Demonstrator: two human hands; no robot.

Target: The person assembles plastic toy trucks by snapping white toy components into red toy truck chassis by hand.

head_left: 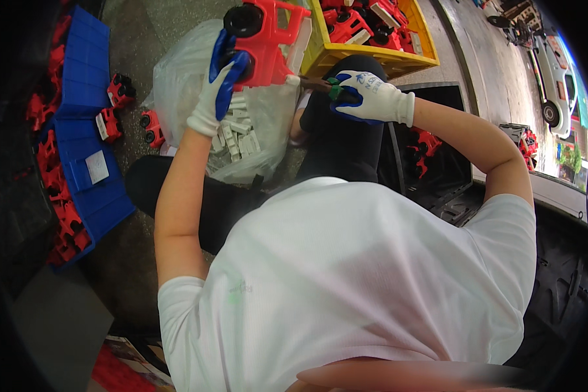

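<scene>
My left hand (219, 85), in a white glove with a blue palm, grips a large red plastic toy truck (268, 55) by its black-wheeled side. The toy is held up in front of my legs, with a white strip along its right edge. My right hand (372, 98), gloved the same way, is closed round a tool with a green and dark handle (336, 89). Its brownish shaft points left, and its pale tip meets or overlaps the toy's lower right edge; I cannot tell which. Beneath the toy, a clear plastic bag (193, 59) holds several white plastic parts (238, 138).
A yellow crate (385, 55) full of red toys stands ahead to the right. At the left is a blue bin (78, 137) by more red toys. Loose red toy trucks (121, 90) lie on the floor. A black crate (438, 186) with red toys sits right of my leg.
</scene>
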